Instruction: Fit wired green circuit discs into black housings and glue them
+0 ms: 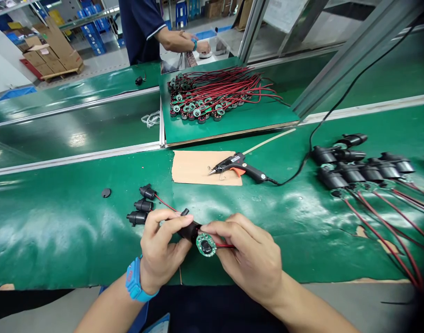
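Observation:
My left hand (165,245), with a blue wristband, is closed around a black cylindrical housing (189,231). A round green circuit board (205,245) with a dark centre sits at the housing's right end, tilted to face me. My right hand (248,254) pinches at the housing's open end, beside the board, with red wires (225,245) passing under its fingers. Just beyond my left hand, three black housings (138,218) lie on the green mat, and a red wire runs from one towards my fingers.
A glue gun (237,164) rests on brown cardboard (187,167), its cable running right. Behind stands a raised green board (198,132) holding wired circuit parts (212,99). More black housings (360,169) lie at right; a black disc (106,193) at left. Another person (142,32) works beyond.

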`<control>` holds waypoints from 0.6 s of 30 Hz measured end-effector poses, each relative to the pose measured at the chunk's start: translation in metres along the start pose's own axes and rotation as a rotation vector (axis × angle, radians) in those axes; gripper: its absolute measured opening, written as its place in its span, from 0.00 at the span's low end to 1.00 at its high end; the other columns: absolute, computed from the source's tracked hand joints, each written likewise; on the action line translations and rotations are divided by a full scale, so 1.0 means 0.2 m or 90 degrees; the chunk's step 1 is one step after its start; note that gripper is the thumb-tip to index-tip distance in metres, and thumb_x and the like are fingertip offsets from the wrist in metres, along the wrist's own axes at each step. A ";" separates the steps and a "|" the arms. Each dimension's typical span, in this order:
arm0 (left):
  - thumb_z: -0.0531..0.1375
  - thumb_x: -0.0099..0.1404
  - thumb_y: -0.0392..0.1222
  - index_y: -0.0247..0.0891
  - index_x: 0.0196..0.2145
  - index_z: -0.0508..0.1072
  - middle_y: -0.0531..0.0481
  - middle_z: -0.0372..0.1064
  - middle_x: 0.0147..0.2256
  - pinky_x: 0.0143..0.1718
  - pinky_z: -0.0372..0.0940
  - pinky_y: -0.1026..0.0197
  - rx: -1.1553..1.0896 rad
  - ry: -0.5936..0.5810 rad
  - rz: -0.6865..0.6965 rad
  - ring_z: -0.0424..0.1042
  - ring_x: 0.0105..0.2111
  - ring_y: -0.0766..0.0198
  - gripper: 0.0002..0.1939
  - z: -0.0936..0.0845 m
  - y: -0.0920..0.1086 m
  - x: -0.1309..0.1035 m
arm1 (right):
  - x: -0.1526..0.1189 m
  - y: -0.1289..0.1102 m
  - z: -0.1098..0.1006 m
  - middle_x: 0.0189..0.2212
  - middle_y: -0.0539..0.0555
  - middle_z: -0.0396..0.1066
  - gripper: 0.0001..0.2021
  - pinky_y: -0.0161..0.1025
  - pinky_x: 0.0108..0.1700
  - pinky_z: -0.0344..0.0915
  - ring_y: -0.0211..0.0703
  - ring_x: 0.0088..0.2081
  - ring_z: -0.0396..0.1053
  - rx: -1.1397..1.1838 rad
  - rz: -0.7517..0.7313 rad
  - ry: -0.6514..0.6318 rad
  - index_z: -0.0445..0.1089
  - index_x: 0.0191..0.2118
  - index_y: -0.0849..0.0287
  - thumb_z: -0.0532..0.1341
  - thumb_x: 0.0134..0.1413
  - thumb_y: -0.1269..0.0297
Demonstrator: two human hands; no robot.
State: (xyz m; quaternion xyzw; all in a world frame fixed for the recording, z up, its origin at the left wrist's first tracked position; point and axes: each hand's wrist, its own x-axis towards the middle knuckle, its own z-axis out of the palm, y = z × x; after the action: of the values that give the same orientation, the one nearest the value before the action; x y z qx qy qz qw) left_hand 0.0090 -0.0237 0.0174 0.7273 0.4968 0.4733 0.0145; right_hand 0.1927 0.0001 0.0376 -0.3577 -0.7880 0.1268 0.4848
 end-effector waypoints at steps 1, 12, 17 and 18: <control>0.66 0.62 0.29 0.41 0.48 0.75 0.50 0.67 0.41 0.42 0.74 0.62 0.000 -0.004 -0.004 0.74 0.40 0.64 0.17 0.00 0.00 0.00 | 0.00 0.00 0.00 0.24 0.47 0.70 0.12 0.29 0.26 0.66 0.32 0.23 0.67 0.001 -0.004 0.003 0.74 0.39 0.60 0.57 0.59 0.81; 0.62 0.62 0.28 0.39 0.47 0.75 0.50 0.67 0.41 0.42 0.72 0.63 0.028 -0.031 -0.014 0.73 0.39 0.66 0.16 0.02 0.01 0.01 | -0.02 0.03 0.01 0.38 0.56 0.80 0.13 0.34 0.43 0.75 0.39 0.39 0.79 -0.038 -0.122 0.028 0.76 0.48 0.64 0.58 0.63 0.80; 0.61 0.62 0.28 0.40 0.47 0.75 0.50 0.68 0.40 0.42 0.73 0.62 0.039 -0.043 -0.017 0.73 0.39 0.65 0.16 0.02 0.01 0.02 | -0.03 0.04 0.02 0.37 0.58 0.80 0.12 0.38 0.44 0.76 0.43 0.39 0.79 -0.097 -0.178 0.036 0.76 0.47 0.67 0.59 0.62 0.79; 0.62 0.63 0.28 0.40 0.47 0.75 0.50 0.68 0.40 0.42 0.73 0.62 0.039 -0.045 -0.020 0.73 0.39 0.65 0.16 0.02 0.01 0.02 | -0.03 0.05 0.02 0.36 0.58 0.80 0.11 0.38 0.44 0.76 0.43 0.39 0.79 -0.096 -0.179 0.037 0.76 0.47 0.67 0.58 0.62 0.79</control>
State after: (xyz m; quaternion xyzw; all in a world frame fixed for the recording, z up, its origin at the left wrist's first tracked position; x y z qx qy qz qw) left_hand 0.0138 -0.0198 0.0179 0.7356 0.5217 0.4318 0.0171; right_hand 0.1946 0.0033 0.0267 -0.2828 -0.8233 -0.0119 0.4919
